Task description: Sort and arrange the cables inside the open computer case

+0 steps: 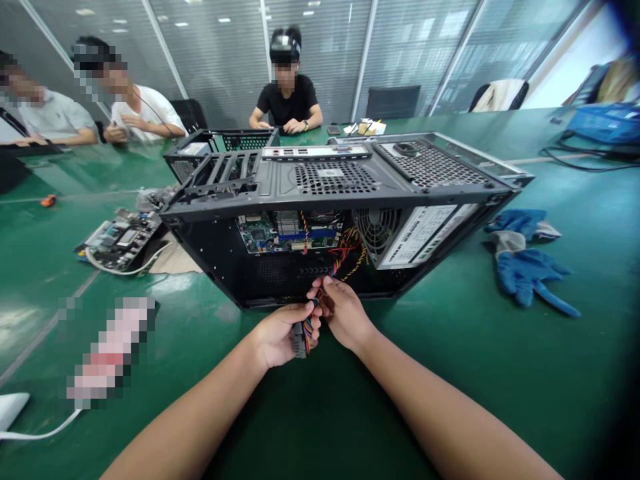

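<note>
A black computer case (210,247) lies on the green table with its open side toward me. Inside it show a motherboard (260,235) and, at the right, a power supply (425,237) with a fan grille. From the power supply a bundle of coloured cables (344,257) runs out over the case's lower edge. My left hand (280,332) is closed around the bundle close to its black plug connector (299,341), which points down. My right hand (345,310) pinches the same bundle just above, fingertips touching those of the left. Part of the bundle is hidden by my fingers.
Blue work gloves (523,267) lie right of the case. To its left sits a loose circuit board (120,237) on cardboard. A blurred pink-and-white object (110,353) with a white cable is at near left. Several people sit across the table (560,373).
</note>
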Demonstrator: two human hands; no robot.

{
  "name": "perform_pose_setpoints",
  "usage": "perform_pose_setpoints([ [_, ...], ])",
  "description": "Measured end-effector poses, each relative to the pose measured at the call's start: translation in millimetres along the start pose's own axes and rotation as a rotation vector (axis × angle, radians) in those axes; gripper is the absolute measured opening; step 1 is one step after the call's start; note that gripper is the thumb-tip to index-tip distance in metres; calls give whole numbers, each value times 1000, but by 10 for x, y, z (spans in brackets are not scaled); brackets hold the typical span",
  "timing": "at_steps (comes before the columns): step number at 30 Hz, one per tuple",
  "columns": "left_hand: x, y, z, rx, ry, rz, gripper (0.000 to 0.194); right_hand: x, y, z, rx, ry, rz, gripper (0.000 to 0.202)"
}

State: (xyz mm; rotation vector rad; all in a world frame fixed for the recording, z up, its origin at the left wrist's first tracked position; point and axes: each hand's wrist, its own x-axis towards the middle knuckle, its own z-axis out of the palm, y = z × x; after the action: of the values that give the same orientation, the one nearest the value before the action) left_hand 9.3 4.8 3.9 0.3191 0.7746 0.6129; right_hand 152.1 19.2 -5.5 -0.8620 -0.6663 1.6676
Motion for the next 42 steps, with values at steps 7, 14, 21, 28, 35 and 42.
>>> perform_pose_setpoints([
  [7,-5,-18,5,29,-2,29,21,-2,7,2,17,0,22,37],
  [14,7,-22,-8,19,5,-2,22,-7,12,4,2,15,-13,37],
  [21,14,-22,50,82,52,49,20,-2,21,0,-18,22,-18,39],
  [28,0,-32,23,56,48,31,21,3,26,-22,-12,18,8,39],
  [35,28,-43,-27,12,5,23,22,14,12,-29,-16,9,16,41],
  [42,15,-41,23,14,25,32,22,23,14,-34,-36,22,-6,40],
])
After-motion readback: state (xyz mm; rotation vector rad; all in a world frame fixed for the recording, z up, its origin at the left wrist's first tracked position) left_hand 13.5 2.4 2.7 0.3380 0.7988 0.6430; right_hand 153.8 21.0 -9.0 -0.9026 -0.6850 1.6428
